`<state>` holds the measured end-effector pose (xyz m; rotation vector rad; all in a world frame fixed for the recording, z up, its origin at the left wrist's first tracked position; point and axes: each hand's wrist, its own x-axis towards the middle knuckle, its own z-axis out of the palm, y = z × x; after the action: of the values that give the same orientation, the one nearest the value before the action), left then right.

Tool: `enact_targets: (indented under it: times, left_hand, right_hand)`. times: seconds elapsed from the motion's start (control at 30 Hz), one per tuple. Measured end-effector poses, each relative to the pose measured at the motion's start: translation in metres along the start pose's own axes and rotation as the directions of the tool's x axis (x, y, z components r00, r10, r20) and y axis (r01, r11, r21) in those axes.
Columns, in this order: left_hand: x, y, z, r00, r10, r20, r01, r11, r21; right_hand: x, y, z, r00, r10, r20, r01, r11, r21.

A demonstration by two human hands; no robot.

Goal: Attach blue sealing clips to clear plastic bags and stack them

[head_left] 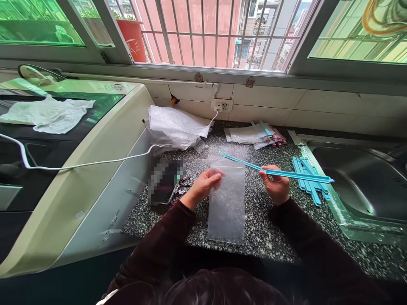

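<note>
A frosted clear plastic bag (226, 216) is pinched at its left edge, near the top, by my left hand (204, 185). The fingers behind it show through the plastic. My right hand (276, 184) is closed on a long blue bag sealing clip (300, 174). This clip is unfolded at its hinge, and its thinner arm reaches left above the bag's upper part. Right of that hand lies a pile of similar blue clips (307, 182) on the speckled counter (260, 228). Farther back are stacked bags with blue and dark red clips (251, 134).
A steel sink (352, 178) borders the counter on the right. At the back left sits a heap of clear plastic bags (178, 125). A blurred-out dark object (165, 182) lies left of my left hand. A white cable (104, 164) crosses the washing machine (104, 169).
</note>
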<state>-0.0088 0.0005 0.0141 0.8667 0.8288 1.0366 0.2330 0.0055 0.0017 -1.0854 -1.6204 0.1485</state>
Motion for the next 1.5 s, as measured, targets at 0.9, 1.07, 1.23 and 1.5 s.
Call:
enact_targets:
  times: [0.9, 1.07, 1.23, 1.5]
  left_hand:
    - [0.000, -0.003, 0.007, 0.991, -0.132, -0.009, 0.132, 0.991, 0.017]
    - [0.001, -0.005, 0.007, 0.983, -0.173, -0.067, 0.167, 0.982, -0.089]
    - [0.002, -0.006, 0.006, 0.981, -0.162, -0.108, 0.141, 0.974, -0.176]
    - [0.004, -0.005, 0.004, 0.968, -0.129, -0.213, 0.083, 0.973, -0.214]
  right_hand:
    - [-0.015, -0.026, 0.011, 0.994, -0.070, 0.090, 0.044, 0.963, 0.264]
    - [-0.016, -0.026, 0.013, 0.991, -0.057, 0.121, 0.027, 0.971, 0.239]
    - [-0.013, -0.028, 0.011, 0.980, -0.111, 0.164, 0.074, 0.972, 0.221]
    - [-0.004, -0.026, 0.000, 0.984, -0.127, 0.127, 0.117, 0.990, 0.084]
